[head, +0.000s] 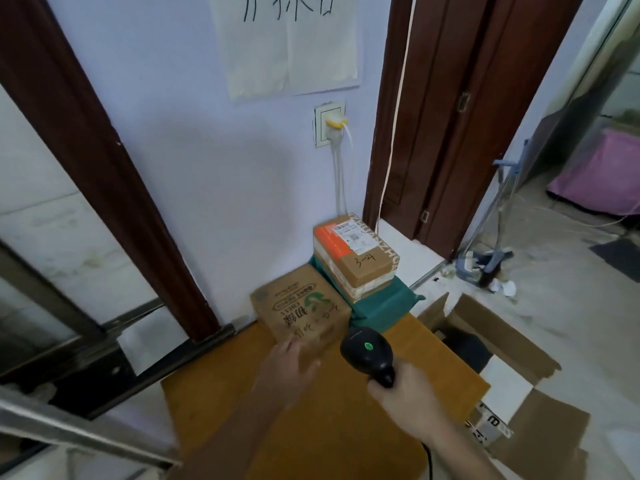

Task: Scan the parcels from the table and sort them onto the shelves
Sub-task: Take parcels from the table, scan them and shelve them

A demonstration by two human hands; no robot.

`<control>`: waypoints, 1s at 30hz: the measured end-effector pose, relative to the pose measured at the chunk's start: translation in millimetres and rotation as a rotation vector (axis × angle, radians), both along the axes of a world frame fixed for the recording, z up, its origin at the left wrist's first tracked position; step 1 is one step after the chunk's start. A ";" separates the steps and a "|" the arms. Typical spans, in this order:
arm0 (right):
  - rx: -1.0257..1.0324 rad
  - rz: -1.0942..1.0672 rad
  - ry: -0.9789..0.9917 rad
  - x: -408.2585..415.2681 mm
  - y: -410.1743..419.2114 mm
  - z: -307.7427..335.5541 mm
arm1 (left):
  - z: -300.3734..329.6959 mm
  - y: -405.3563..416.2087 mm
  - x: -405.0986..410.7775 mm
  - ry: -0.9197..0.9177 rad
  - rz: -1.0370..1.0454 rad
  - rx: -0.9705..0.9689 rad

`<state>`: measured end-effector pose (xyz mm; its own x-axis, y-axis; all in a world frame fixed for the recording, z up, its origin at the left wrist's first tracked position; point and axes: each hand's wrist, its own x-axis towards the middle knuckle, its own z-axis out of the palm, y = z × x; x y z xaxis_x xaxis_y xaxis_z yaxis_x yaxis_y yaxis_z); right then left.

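Note:
A brown cardboard parcel [300, 306] with green print and handwriting stands on the wooden table [311, 420] near the wall. My left hand [285, 370] rests against its near side, fingers apart, not clearly gripping it. My right hand [403, 393] is closed around a black barcode scanner [369, 351] with a green light, held just right of that parcel. Behind, a second brown parcel [360, 261] with an orange side and a white label, marked "3-4", lies on a green parcel [384, 303].
An open cardboard box [512, 344] sits on the floor right of the table. Dark door frames flank the wall [207, 168], which holds a socket with cables. A mop and dustpan [485, 261] lean at the right doorway. A metal rail [79, 434] runs at lower left.

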<state>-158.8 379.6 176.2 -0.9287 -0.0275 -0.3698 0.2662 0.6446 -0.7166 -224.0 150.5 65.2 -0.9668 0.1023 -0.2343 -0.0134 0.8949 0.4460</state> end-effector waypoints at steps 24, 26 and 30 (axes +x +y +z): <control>-0.042 0.243 -0.223 -129.7 42.9 -80.0 | -94.2 12.4 -102.8 -0.371 1.076 0.806; -0.068 0.237 -0.266 -130.9 41.7 -84.3 | -91.2 16.0 -96.3 -0.309 1.065 0.738; -0.088 0.210 -0.238 -132.0 38.6 -90.7 | -93.2 20.6 -72.8 -0.224 1.041 0.624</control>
<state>-290.9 418.2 85.5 -0.7872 -0.2508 -0.5633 0.3008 0.6413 -0.7058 -296.8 171.0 -28.0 -0.5998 -0.5382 -0.5921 -0.7228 0.0470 0.6895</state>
